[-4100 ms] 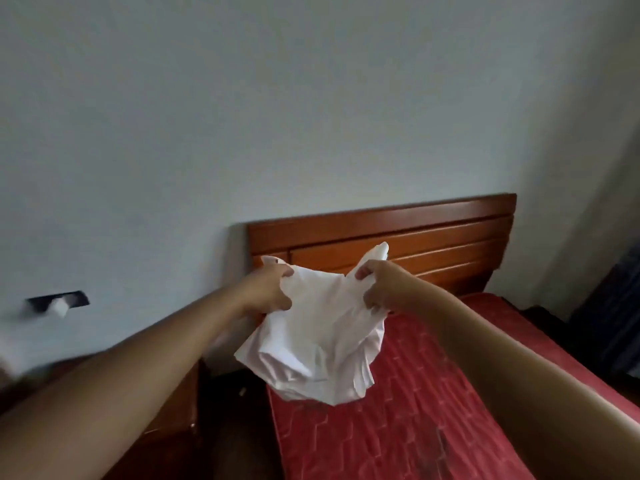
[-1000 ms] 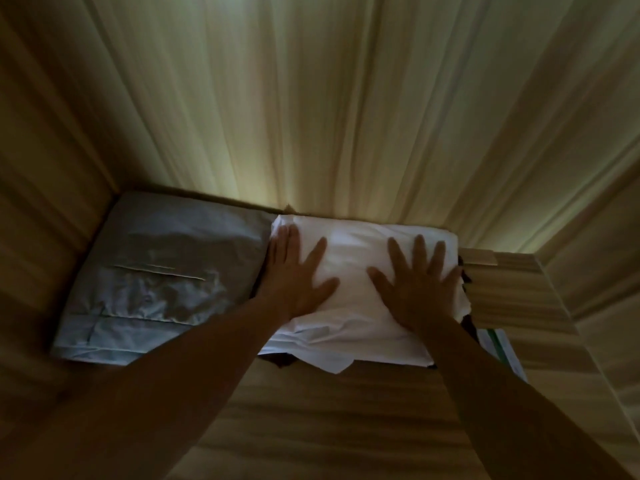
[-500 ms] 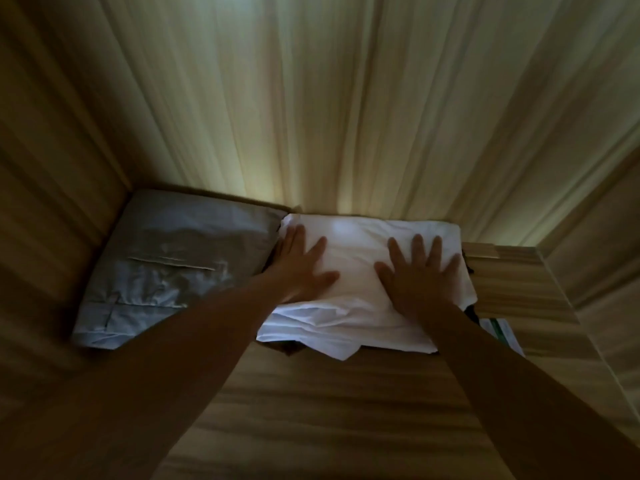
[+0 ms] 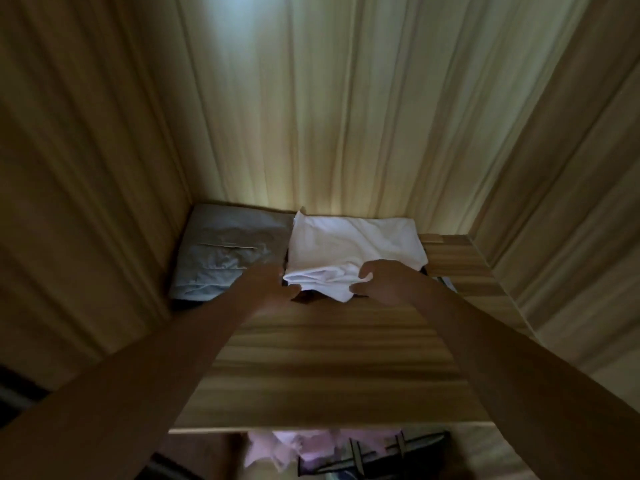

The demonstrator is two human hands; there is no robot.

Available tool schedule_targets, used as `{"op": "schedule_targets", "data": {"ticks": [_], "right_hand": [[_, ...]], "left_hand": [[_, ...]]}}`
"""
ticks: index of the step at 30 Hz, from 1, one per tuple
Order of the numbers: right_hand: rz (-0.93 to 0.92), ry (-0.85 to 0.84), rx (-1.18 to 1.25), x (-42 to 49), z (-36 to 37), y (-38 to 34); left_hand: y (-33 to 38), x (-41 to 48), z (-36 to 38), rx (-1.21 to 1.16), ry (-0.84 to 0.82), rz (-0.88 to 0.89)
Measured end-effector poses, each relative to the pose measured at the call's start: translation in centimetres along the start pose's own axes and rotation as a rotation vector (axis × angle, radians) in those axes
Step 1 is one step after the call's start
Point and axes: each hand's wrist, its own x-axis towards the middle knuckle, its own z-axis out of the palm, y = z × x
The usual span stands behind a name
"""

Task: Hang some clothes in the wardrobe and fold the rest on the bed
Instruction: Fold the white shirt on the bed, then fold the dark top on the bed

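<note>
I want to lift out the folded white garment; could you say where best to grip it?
Grip the white garment at its near corners, from the shelf's open front: its layered edge overhangs there, while the wall and grey garment crowd the far and left sides.

We note a dark item (image 4: 306,296) beneath the white garment (image 4: 353,251). Only a sliver shows at the front, and we cannot identify it. The right forearm (image 4: 485,341) covers most of a pale strip (image 4: 446,281) at that stack's right side.

The left hand (image 4: 273,284) is blurred. Its fingertips are lost at the white garment's left edge, so we cannot tell whether it grips. It also hides the near right corner of the grey garment (image 4: 225,251).

Below the shelf (image 4: 329,368), lilac cloth (image 4: 273,448) and a dark frame (image 4: 377,455) are masked by the shelf front and cut by the bottom edge. The left forearm (image 4: 156,368) and the right forearm run out of frame.
</note>
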Motion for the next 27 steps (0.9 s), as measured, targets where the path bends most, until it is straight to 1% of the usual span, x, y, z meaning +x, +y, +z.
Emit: {"op": "schedule_targets", "data": {"ticks": [3,5,7,9,12,16,19,22,27], "right_hand": [[-0.028,-0.015,-0.125,-6.8,-0.4,-4.1],[-0.057,-0.011,-0.155,-11.5,-0.1,-6.5],[-0.09,-0.017,-0.17,-15.7,0.7,-8.7],[-0.117,-0.054,-0.178,-19.4,1.7,-10.9],[-0.184,-0.094,-0.272,-23.9,3.7,-14.9],[-0.347,-0.115,-0.355,-28.1,6.5,-21.8],[-0.447,-0.115,-0.331,-30.1,9.1,-27.6],[-0.553,-0.128,-0.292,-31.8,12.0,-34.7],[-0.69,-0.228,-0.358,-34.9,16.7,-47.5]], "left_hand": [[-0.9,-6.9,-1.8,0.003,-0.021,-0.036],[-1.7,-11.5,-2.3,0.035,-0.048,-0.094],[-2.4,-16.2,-2.7,0.055,-0.072,-0.114],[-3.2,-21.3,-3.3,0.002,-0.044,-0.125],[-4.7,-29.5,-4.6,-0.062,-0.006,-0.152],[-7.6,-39.4,-6.9,-0.06,0.03,-0.244],[-11.2,-46.3,-8.3,-0.026,0.072,-0.362],[-15.9,-54.0,-9.9,-0.007,0.117,-0.526],[-23.9,-67.0,-12.1,-0.036,0.179,-0.824]]}}
